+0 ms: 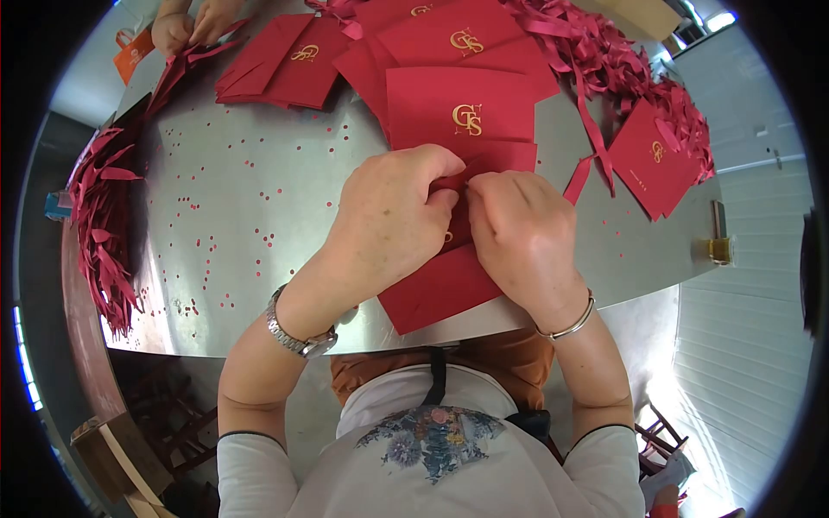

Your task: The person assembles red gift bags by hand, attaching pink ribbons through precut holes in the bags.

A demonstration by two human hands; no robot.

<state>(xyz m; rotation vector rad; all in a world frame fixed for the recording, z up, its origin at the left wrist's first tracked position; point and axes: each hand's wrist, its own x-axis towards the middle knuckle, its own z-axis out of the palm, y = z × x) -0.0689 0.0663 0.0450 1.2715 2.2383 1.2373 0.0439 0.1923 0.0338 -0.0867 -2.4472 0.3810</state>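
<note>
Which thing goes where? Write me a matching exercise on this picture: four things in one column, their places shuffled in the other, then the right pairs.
Things
1. Metal watch
2. Bangle
3. Red dots
4. Red item with gold print

Places
A. Scattered over the table
B. Between the two hands
C. On the wrist of the left hand
D. On the wrist of the right hand

Pairs: 1-C, 2-D, 3-A, 4-B

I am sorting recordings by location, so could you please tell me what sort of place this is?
Probably a small workshop or packing room: a large metal-looking table bears many matching, gold-printed red packets, with heaps of red ribbon beside them.
</note>
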